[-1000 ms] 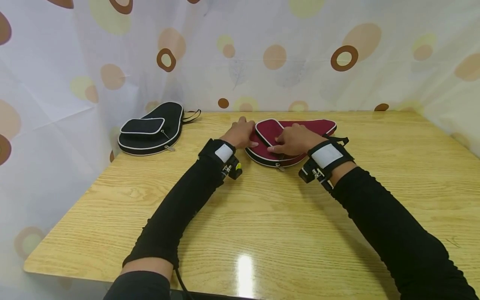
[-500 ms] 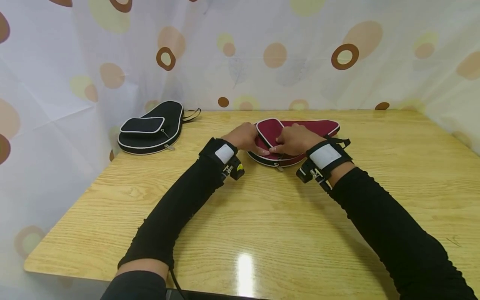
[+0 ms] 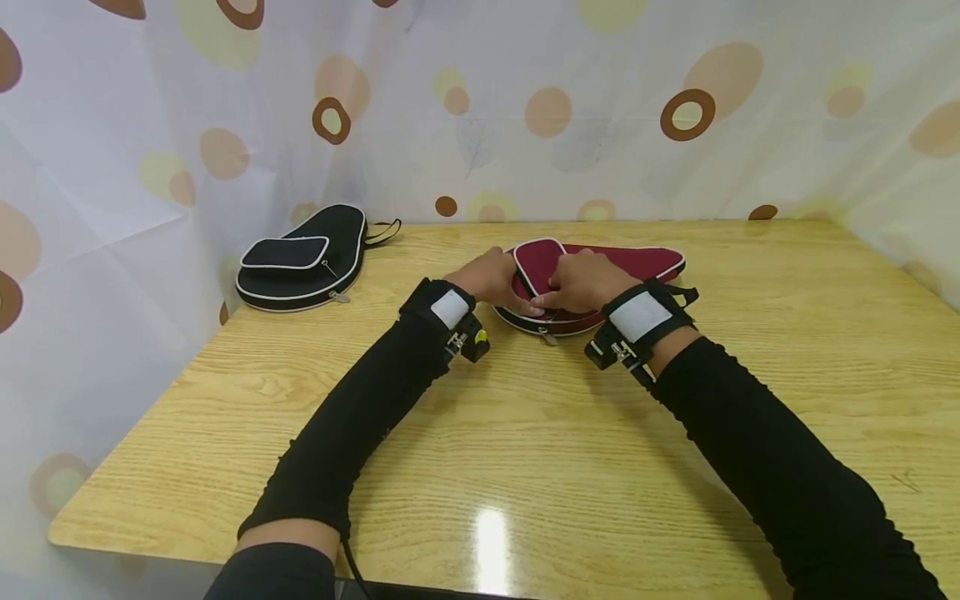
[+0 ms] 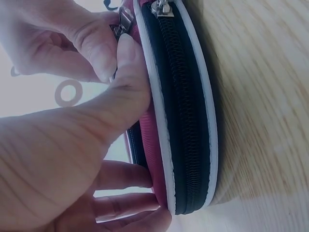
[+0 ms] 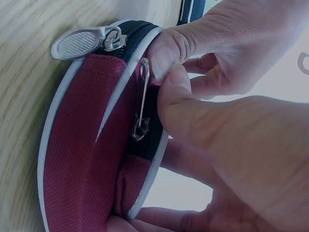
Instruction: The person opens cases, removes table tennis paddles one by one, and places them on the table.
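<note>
A dark red table tennis bat case (image 3: 645, 262) with white piping lies toward the back of the table, its narrow end to the right. My left hand (image 3: 489, 278) grips its rounded left end, the thumb by the front pocket's (image 3: 538, 258) zip. Over the pocket, my right hand (image 3: 588, 282) holds the edge between thumb and fingers. Both thumb tips almost meet beside the small metal zip pull (image 5: 143, 89); whether either pinches it I cannot tell. Lower down, the main zip's larger pull (image 5: 79, 43) hangs loose. Some fingers are hidden behind the pocket.
A black bat case (image 3: 341, 246) with white piping, a front pocket and a wrist loop lies at the back left. Behind the wooden table (image 3: 562, 458) hangs a patterned curtain (image 3: 495, 158). A cable (image 3: 354, 567) runs beside the left sleeve at the front edge.
My left hand has shifted down and right onto the case, its thumb coming close to the right thumb. The right hand has moved slightly left. The red case has turned a little.
</note>
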Available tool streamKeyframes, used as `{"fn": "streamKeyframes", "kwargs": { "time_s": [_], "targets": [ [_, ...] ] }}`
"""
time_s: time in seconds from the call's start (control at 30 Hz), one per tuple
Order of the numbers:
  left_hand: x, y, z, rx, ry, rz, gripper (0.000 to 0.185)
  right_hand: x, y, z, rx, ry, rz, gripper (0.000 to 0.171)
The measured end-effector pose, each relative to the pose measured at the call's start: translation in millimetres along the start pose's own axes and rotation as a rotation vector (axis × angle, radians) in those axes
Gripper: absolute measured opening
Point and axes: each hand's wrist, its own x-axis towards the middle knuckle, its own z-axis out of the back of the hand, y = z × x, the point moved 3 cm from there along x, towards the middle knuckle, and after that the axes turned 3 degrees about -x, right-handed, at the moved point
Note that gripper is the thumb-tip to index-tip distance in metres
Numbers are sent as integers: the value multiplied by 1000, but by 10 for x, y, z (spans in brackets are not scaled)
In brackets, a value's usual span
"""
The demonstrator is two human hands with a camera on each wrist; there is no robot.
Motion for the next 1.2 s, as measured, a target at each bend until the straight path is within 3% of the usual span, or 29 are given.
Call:
{"fn": "streamKeyframes", "kwargs": {
  "time_s": [0.13,0.53,0.83,0.93,1.2],
  "targets": [
    [19,49,-1,-7,1,-12,62,4,36,-13,-1,-20,-11,42],
    [58,130,9,-14,40,37,51,20,134,-23,4,-105,-75,53],
    [120,207,8,13,89,68,60,47,223,-52,-2,-166,-179,55],
    [140,224,8,30,89,55,60,67,251,-67,-16,-186,-201,67],
    [161,233,-7,70,63,21,50,72,302,-78,-33,-226,-214,71]
  ]
}}
